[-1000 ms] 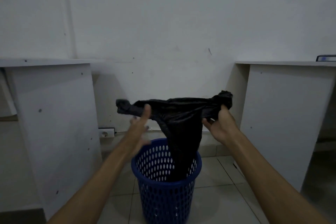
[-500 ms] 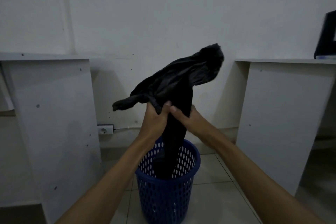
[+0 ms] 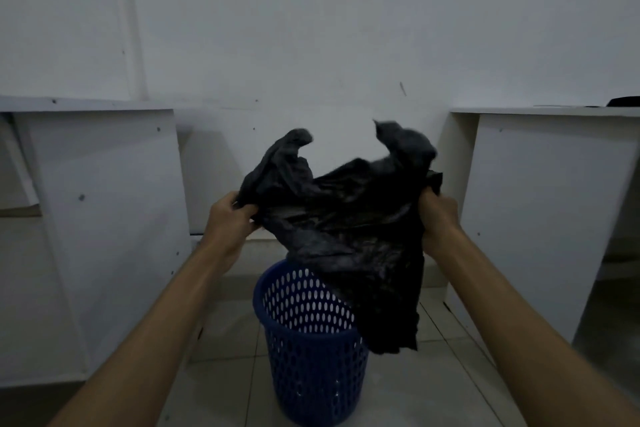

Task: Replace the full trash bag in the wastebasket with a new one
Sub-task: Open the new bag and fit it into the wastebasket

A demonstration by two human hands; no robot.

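Above the blue wastebasket (image 3: pixel 313 350), toward 12 o'clock, the black trash bag (image 3: pixel 349 236) hangs. The left hand (image 3: pixel 230 218) and right hand (image 3: pixel 438 215) each grip one edge. I think the mouth should be spread wide (handles outward) before lowering it inside.

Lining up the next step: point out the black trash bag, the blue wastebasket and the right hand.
black trash bag (image 3: pixel 349 218), head view, crumpled middle panel.
blue wastebasket (image 3: pixel 311 367), head view, perforated front wall.
right hand (image 3: pixel 438 218), head view, back of hand gripping the bag's edge.
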